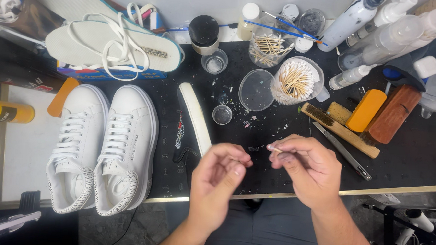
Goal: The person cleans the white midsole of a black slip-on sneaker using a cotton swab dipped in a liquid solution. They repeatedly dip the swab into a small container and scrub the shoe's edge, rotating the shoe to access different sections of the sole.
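Observation:
My right hand [304, 170] hovers over the front of the black work mat [412, 155] and pinches a small cotton swab [271, 148] between thumb and forefinger, its white tip poking left. My left hand [218, 174] is a little to the left, fingers curled toward the thumb and slightly blurred. I cannot tell whether it holds anything. The fingertips of the two hands are a short gap apart. A pair of white sneakers [102, 147] with speckled heel tabs stands at the left, toes pointing away from me.
A white-edged sole [194, 117] lies just beyond my left hand. Behind are a tub of cotton swabs [296, 82], a clear lid [256, 90], small cups, spray bottles [378, 41], brushes [365, 114] and a metal knife [342, 150]. Insoles with laces [108, 46] lie at the back left.

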